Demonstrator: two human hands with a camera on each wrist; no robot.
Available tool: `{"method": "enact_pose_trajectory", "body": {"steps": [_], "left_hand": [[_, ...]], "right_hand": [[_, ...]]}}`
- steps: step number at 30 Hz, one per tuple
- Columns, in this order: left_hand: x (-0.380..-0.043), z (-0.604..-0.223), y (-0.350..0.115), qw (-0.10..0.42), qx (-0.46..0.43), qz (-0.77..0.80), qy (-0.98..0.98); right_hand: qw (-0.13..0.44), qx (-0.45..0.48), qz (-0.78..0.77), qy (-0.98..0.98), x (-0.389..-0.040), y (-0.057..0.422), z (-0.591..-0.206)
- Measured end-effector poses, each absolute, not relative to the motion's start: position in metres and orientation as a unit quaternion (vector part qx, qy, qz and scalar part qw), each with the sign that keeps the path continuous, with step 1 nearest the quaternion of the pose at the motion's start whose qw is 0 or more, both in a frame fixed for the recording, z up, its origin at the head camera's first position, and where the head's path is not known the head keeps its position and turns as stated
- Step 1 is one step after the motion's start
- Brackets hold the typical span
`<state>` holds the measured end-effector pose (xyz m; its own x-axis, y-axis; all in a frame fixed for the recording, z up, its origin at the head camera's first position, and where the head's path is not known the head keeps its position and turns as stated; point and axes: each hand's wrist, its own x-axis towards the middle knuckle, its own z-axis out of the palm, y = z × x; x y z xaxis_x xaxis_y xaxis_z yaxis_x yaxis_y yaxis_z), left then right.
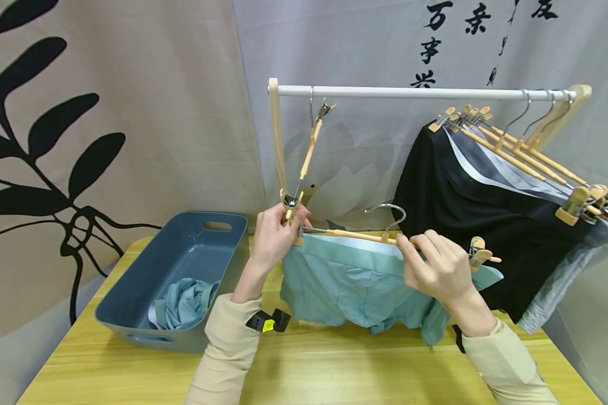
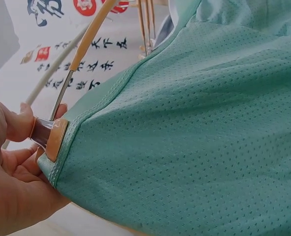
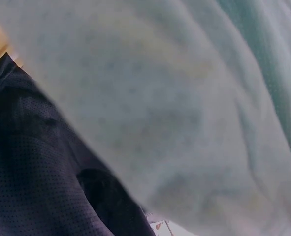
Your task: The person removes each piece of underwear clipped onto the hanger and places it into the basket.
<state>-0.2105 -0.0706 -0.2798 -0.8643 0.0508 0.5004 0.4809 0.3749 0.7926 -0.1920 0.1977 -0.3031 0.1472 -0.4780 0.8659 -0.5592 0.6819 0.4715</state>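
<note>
Currently, left hand [image 1: 275, 235] pinches clip [image 2: 57, 140] on teal garment [image 1: 349, 284], right hand [image 1: 438, 270] holds hanger [image 1: 357, 235]; wood-grain table [image 1: 334, 365] below, printed curtain [image 1: 182, 112] behind.

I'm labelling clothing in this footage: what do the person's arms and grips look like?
The left sleeve and right sleeve are long, beige and creased. The left grip and right grip are ungloved. A black device with a small yellow-green label sits at the left cuff; part of a black piece shows at the right.
</note>
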Motion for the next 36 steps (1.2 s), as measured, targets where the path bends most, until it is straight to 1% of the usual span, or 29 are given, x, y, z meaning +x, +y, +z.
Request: {"method": "enact_pose_trajectory", "body": {"steps": [3, 9, 12, 16, 18, 25, 26, 28, 33, 36], "left_hand": [[-0.211, -0.280, -0.071, 0.201, -0.165, -0.530, -0.807], [-0.212, -0.281, -0.072, 0.217, -0.179, -0.521, -0.806], [-0.213, -0.282, -0.073, 0.207, -0.183, -0.528, -0.803], [-0.213, -0.284, -0.075, 0.180, -0.191, -0.545, -0.796], [-0.213, -0.284, -0.075, 0.178, -0.199, -0.547, -0.793], [-0.213, -0.288, -0.074, 0.203, -0.240, -0.525, -0.791], [-0.212, -0.289, -0.073, 0.213, -0.248, -0.511, -0.795], [-0.212, -0.291, -0.072, 0.251, -0.264, -0.461, -0.809], [-0.209, -0.295, -0.068, 0.407, -0.277, -0.279, -0.824], [-0.208, -0.296, -0.064, 0.475, -0.299, -0.198, -0.804]], "right_hand": [[0.646, 0.399, 0.033, -0.650, -0.191, 0.197, -0.302], [0.655, 0.402, 0.041, -0.638, -0.190, 0.193, -0.298], [0.653, 0.406, 0.043, -0.638, -0.190, 0.192, -0.298], [0.643, 0.409, 0.042, -0.646, -0.190, 0.193, -0.298], [0.639, 0.409, 0.044, -0.650, -0.190, 0.193, -0.298], [0.635, 0.413, 0.049, -0.651, -0.190, 0.191, -0.294], [0.634, 0.414, 0.048, -0.652, -0.191, 0.192, -0.294], [0.631, 0.415, 0.046, -0.654, -0.191, 0.192, -0.295], [0.619, 0.418, 0.034, -0.664, -0.193, 0.193, -0.300], [0.613, 0.418, 0.028, -0.670, -0.195, 0.193, -0.303]]}}
